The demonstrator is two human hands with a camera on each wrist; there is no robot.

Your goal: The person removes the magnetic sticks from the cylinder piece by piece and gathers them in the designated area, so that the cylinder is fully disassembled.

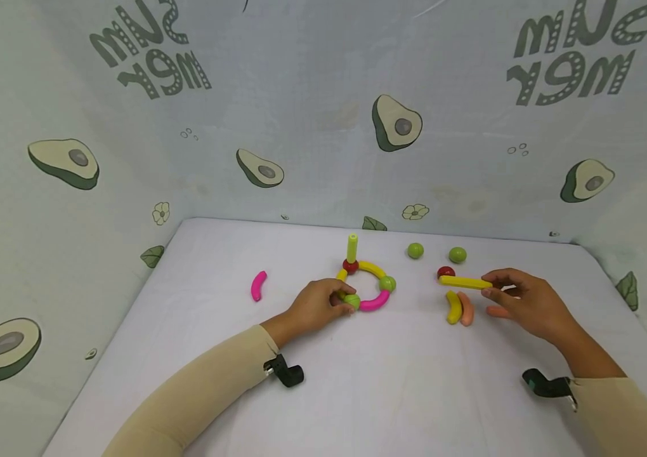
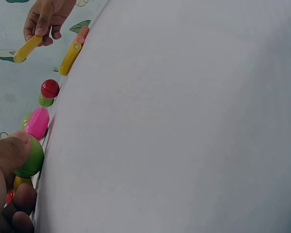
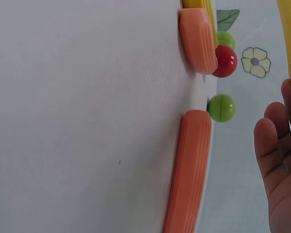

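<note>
Avocado-print cloth [image 1: 323, 95] up behind, white table [image 1: 323, 393] in front of me. Right hand [image 1: 535, 308] pinching a yellow rod [image 1: 463, 282], held above the table. Left hand [image 1: 314, 304] gripping the near-left green ball [image 1: 352, 301] of a mid-table ring [image 1: 375, 301], joined arcs and balls; light-green rod [image 1: 352, 249] upright on its far red ball. Orange rod [image 1: 499, 311] partly behind right hand. Loose arcs: pink [image 1: 258, 286] far left, yellow [image 1: 453, 308] and orange [image 1: 465, 308] side by side right. Two loose green balls [image 1: 415, 251] farther back.
</note>
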